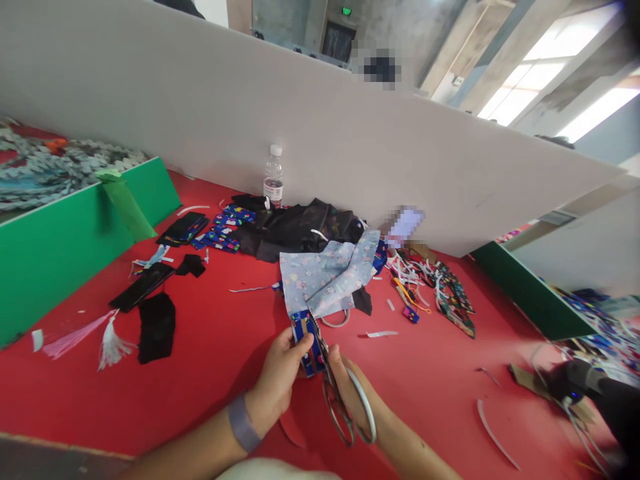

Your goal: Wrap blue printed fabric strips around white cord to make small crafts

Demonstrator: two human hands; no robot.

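Note:
My left hand [277, 377] pinches the blue patterned edge of a light blue printed fabric piece [327, 277] above the red table [215, 340]. My right hand [350, 393] grips metal scissors [335, 387], their blades set into the fabric's lower edge beside my left fingers. A grey band sits on my left wrist. The rest of the fabric lies spread away from me on the table.
Black cloth pile [295, 230] and a water bottle [273, 177] stand by the grey partition [300, 120]. Black scraps [156, 327], tassels [90, 337] and blue printed pieces [223, 233] lie left. Strips and trims [430, 283] lie right. Green dividers [60, 247] flank the table.

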